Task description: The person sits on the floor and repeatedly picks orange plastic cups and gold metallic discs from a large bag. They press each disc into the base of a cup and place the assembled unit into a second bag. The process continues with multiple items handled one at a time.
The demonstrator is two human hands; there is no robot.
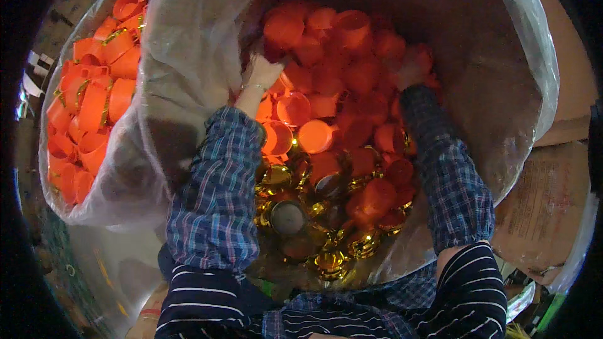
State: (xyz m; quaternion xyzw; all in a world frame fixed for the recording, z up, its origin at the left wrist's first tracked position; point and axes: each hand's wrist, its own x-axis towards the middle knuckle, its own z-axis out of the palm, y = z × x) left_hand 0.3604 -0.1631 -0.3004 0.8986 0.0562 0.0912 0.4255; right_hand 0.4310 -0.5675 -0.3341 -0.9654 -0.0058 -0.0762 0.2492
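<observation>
Orange cups (326,78) lie between left hand (264,71) and right hand (411,72); how open these 2 are, or what they hold (it is dim), I cannot tell.

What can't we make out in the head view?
All head view:
- Left hand: fingers lost among orange cups; grip unclear.
- Right hand: dim and blurred in shadow; grip unclear.
- Big bag: bottom covered by cups and gold pieces.
- Cardboard: right side cut off by the fisheye rim.
</observation>
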